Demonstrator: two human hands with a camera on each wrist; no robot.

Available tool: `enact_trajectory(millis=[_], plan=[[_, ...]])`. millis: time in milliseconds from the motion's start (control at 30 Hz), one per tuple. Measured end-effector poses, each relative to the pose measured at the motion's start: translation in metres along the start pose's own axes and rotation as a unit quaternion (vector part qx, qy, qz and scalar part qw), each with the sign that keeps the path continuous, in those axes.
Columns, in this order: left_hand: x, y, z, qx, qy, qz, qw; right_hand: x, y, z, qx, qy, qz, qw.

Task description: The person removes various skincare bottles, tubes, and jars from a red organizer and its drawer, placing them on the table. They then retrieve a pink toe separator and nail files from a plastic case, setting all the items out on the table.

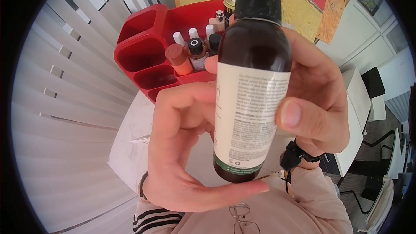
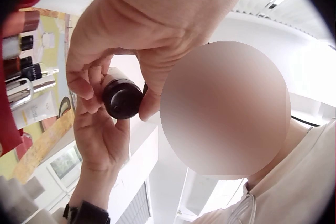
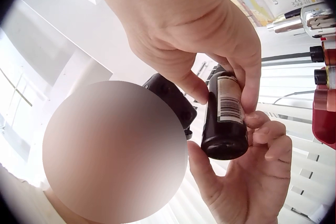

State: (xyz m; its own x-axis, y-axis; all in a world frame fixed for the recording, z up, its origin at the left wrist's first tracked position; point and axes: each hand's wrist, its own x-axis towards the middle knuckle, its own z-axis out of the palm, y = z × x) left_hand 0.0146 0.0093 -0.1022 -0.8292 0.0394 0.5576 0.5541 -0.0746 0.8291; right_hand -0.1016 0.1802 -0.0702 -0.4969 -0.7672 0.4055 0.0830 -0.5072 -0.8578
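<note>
A dark brown deodorant spray bottle [image 1: 253, 117] with a black top, a cream label and a green band stands slightly tilted in front of my chest. My right hand [image 1: 318, 99] grips it from the right, thumb on the label's edge and fingers behind. Lower on the left, my left hand [image 1: 180, 147] curls about its bottom part, with the thumb passing below the base. From the left wrist view the black round base [image 2: 123, 100] shows between thumb and fingers. In the right wrist view a barcode label [image 3: 229, 99] faces out.
Behind the bottle sits a red organizer [image 1: 141, 56] with several compartments. It holds an orange bottle [image 1: 177, 59], a black-capped bottle [image 1: 197, 54] and other cosmetics. White blinds [image 1: 73, 95] run along the left; a yellow painted board [image 1: 299, 13] is at the back.
</note>
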Motion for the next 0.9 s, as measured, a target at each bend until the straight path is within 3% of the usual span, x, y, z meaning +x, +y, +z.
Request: enact_trajectory(millis=[133,200,400,500,567,900], plan=[[-0.0014,0.0,-0.0007,0.008,0.01,-0.003,1.0,0.0007,-0.0018,-0.0002,0.015,-0.011,0.023,1.0],[-0.0019,0.0002,-0.0011,0.019,0.012,-0.009,1.0,0.0009,0.0044,-0.0003,0.035,-0.015,-0.025,0.999],[-0.0018,-0.0029,-0.0024,0.02,-0.003,0.003,1.0,-0.001,0.0022,-0.0005,0.033,-0.019,0.008,0.999],[-0.0034,-0.0008,-0.0004,0.022,0.012,0.0,1.0,-0.0007,0.0059,-0.0007,0.052,-0.024,-0.016,0.998],[-0.0054,0.0017,-0.0024,0.053,0.017,-0.032,0.998,-0.0003,0.0061,-0.0005,0.048,-0.025,-0.016,0.998],[-0.0055,0.0032,0.0022,0.061,0.045,-0.039,0.996,-0.0001,0.0038,-0.0022,0.013,-0.029,-0.009,0.999]])
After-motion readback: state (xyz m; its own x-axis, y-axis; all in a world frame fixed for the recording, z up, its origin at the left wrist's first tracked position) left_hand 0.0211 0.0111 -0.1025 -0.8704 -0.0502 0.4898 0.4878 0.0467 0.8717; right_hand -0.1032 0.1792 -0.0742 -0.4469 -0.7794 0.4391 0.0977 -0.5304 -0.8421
